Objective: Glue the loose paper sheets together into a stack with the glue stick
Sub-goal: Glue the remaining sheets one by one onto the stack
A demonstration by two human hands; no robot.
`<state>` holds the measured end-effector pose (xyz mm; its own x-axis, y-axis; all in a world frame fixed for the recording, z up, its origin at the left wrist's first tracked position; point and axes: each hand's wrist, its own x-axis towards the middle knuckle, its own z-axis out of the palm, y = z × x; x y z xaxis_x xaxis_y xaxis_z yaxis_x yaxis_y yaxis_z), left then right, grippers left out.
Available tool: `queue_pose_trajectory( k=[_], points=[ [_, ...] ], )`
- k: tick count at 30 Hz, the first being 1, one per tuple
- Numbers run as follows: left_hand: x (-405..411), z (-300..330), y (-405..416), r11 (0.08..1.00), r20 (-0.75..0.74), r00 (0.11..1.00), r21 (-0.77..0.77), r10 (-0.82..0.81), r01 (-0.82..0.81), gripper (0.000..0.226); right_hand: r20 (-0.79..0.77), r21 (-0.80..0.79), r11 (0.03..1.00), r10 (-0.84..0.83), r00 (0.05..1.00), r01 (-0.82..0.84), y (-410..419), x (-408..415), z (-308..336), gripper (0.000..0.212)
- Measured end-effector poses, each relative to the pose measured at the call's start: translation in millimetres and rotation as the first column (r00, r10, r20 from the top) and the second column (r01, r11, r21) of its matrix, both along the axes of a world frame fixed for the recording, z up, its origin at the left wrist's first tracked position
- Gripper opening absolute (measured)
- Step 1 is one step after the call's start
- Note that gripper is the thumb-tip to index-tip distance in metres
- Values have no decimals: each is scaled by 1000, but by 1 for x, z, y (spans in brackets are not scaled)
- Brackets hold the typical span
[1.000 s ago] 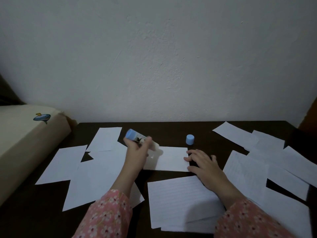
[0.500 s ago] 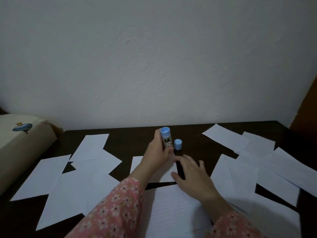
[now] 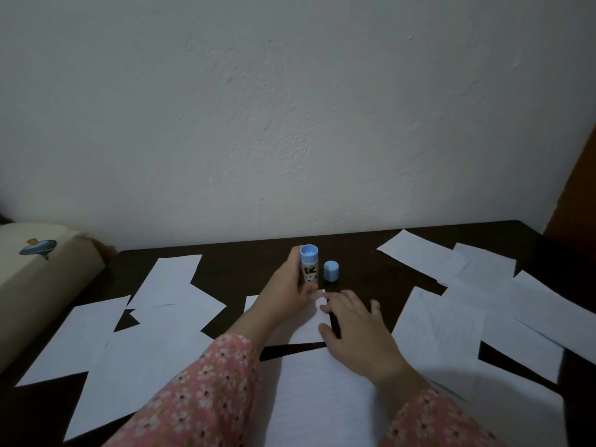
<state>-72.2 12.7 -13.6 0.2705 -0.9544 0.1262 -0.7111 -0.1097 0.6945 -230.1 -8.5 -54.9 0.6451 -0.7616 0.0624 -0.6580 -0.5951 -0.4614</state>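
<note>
Left hand (image 3: 285,293) grips upright glue stick (image 3: 309,264) — tip hidden; right hand (image 3: 353,330) flat on sheet (image 3: 306,327)

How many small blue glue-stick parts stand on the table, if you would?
2: the glue stick, held upright by the left hand, and its cap beside it on the right.

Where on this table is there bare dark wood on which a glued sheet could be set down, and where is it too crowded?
The widest bare strip runs along the wall edge of the table, between the left sheets and the glue stick; another lies between the blue cap and the far right sheets. The near half is crowded with overlapping sheets.
</note>
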Motion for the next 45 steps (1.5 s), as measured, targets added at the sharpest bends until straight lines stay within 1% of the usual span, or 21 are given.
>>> queue_pose_trajectory(
  k=[4,14,26,27,28,29,31,32,33,36,39,41,43,45],
  points=[
    [12,1,9,1000,-7,1000,5,9,-9,65,-12,-10,1000,-6,1000,6,1,1,1,43],
    [49,4,37,994,-31,994,39,107,-106,65,-43,-24,999,-31,999,30,2,2,-1,42],
    [62,6,51,980,-86,976,50,198,-194,65,-30,-34,999,-31,999,30,2,2,-2,39],
    [63,5,52,974,-121,967,31,225,-222,64,-30,-34,999,-31,999,30,2,2,-2,38],
    [64,6,55,962,-194,944,-3,267,-272,63,-32,-35,999,-30,999,28,2,2,-2,38],
    [65,7,58,938,-306,899,-45,314,-343,63,-34,-32,999,-29,999,27,2,2,-1,38],
    [65,14,68,860,-536,766,-132,356,-492,68,-39,-27,999,-29,999,28,2,3,-1,39],
    [66,17,74,820,-605,715,-170,350,-546,69,-42,-26,999,-28,999,27,3,3,-1,39],
    [66,20,80,788,-644,685,-203,340,-581,70,-47,-23,999,-27,999,26,3,3,-1,39],
    [62,26,96,731,-717,622,-235,315,-640,69,-72,-4,1000,-17,997,17,2,4,3,40],
    [51,22,104,733,-778,560,-200,285,-651,67,-87,51,999,-13,996,18,2,4,9,43],
    [41,15,106,753,-801,532,-164,275,-637,71,-119,86,996,-9,993,19,1,5,15,45],
    [30,5,105,782,-789,544,-136,286,-608,72,-160,121,992,-6,987,26,0,7,22,45],
    [23,-2,103,815,-757,585,-124,291,-566,67,-172,154,987,-28,985,55,1,10,27,42]
  ],
)
